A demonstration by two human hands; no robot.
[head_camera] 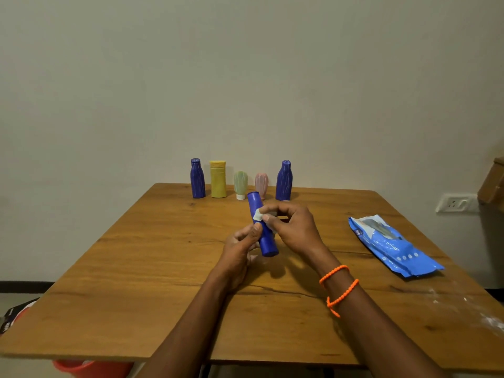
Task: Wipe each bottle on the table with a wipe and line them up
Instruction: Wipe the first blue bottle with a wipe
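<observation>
Table [136, 282], wood, square-on; far edge runs against a pale wall [245, 77], near edge crosses the bottom of view. Left half of the top bare wood out to its slanting left edge. Right side holds a blue wipe pack [395, 246], lying flat, near the right edge and well apart from the hands. White smears [491, 320] at the near right corner. Wall socket [455, 203] beyond the right edge; brown box corner [493, 184] at far right. Red bucket [90, 368] showing under the near edge, left.

Row along the far edge, all upright, spaced apart: dark blue bottle [197, 178], yellow bottle [218, 179], green tube [240, 184] on a white cap, pink tube [261, 184], second dark blue bottle [284, 180]. Open wood between this row and the hands.

Held bottle [266, 236]: plain blue cylinder, smooth, tilted with its top leaning away and slightly left, its base nearest the camera. Lifted above the table centre, in front of the pink tube, partly overlapping it in view.

Left hand [240, 252]: curled round the lower body of the held bottle, thumb lying on its front, fingers wrapped behind.

Right hand [291, 225]: fingers bent, thumb and fingertips pinching a small white wipe [257, 214] against the upper body of the held bottle. Orange bead bracelet [338, 285], two loops, on the right wrist. Both forearms come up from the bottom of view, converging on the centre.
</observation>
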